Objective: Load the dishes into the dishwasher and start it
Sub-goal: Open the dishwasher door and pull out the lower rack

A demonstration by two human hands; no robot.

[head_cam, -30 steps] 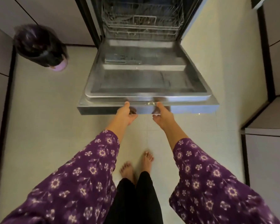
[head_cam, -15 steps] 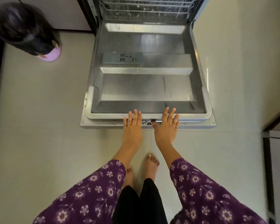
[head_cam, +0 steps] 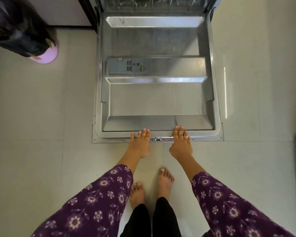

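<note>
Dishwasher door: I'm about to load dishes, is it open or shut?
Open. The dishwasher door lies folded down, inner panel up; left hand and right hand rest on its front edge.

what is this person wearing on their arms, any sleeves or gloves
Both arms wear loose dark-purple fabric sleeves printed with small pale flowers: the left sleeve and the right sleeve. Each ends partway down the forearm. No gloves, watch or bracelet shows.
</note>
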